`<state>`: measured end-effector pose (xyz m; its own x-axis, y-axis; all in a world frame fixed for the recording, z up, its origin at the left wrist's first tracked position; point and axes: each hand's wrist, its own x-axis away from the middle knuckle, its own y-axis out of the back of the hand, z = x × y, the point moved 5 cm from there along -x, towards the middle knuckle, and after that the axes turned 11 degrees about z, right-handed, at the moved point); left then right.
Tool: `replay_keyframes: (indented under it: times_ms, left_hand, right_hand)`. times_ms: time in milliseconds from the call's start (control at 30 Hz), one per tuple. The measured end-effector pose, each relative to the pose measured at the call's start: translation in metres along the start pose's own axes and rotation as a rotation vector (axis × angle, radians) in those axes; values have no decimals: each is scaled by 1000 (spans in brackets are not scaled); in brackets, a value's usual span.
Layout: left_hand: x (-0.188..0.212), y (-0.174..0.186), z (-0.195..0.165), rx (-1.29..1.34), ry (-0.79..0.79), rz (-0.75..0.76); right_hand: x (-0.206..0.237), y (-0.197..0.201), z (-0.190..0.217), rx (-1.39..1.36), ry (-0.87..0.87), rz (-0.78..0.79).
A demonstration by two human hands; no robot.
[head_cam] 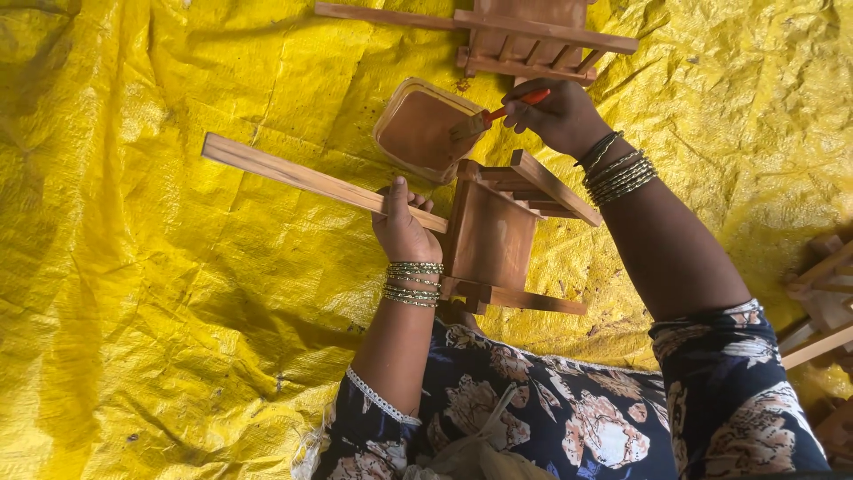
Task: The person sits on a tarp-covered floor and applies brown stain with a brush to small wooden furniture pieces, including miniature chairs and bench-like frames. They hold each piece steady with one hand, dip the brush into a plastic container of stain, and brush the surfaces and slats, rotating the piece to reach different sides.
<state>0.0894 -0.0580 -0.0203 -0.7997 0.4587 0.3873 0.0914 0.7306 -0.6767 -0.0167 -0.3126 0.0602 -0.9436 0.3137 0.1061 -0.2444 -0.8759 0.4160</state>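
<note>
— Left hand (404, 233)?
— Clamping tight around the long pale wooden slat (311, 180) of the small reddish-brown wooden stand (494, 233), steadying it above the crinkled yellow plastic tarp (133, 267).

— And the right hand (558, 114)?
— Closing its fingers on the orange-handled paintbrush (498, 114), holding the bristles over the shallow square tub of brown stain (423, 130).

— Bristles touching the stain?
— Possibly dipping in; hard to tell from this angle.

— Tub lying where?
— Sitting on the tarp just beyond the stand, nearly touching its upper corner.

— Anything else nearby?
— Lying at the top edge, a second stained wooden stand (524, 40). Stacking up at the right edge, more bare wooden frames (822, 302). Showing at the bottom, the person's dark floral-print clothing (551, 418).
</note>
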Motion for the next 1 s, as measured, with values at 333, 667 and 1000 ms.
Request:
replay_keyframes:
  times_ms: [333,667,1000]
  left_hand:
    - [-4,1,11,-17,-44,136]
    - [0,0,9,-53,-42,131]
    - [-1,-1,8,-52,-62,138]
  right_hand:
    - [2,-4,-22,-104,-38,-23]
    - [10,5,-29,39,-127,-111]
    - [29,11,-10,23,-136,-138]
